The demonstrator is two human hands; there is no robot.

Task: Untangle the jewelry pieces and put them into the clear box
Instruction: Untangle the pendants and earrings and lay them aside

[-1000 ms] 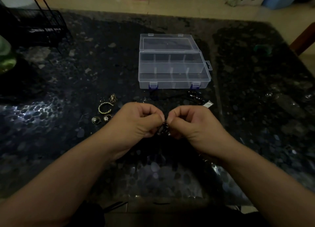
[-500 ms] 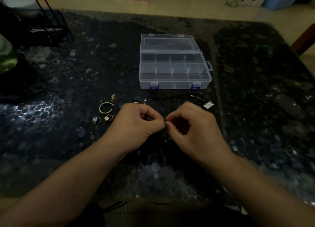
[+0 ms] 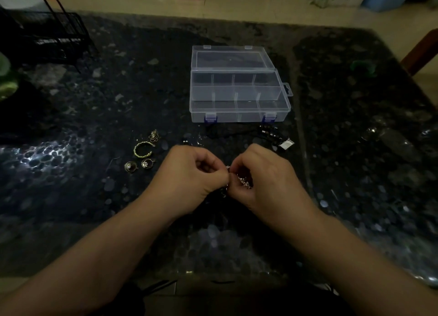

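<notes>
No legible text, label, brand, number or sign is showing anywhere in the head view. The small silvery tag (image 3: 286, 144) lying on the tabletop (image 3: 355, 173) near the clear box (image 3: 239, 95) is carrying nothing that can be read; it is too small and too dim. The clear box itself is showing no printing on its lid or walls. The containers on the floor beyond the tabletop are appearing blurred, with no readable marks.
</notes>
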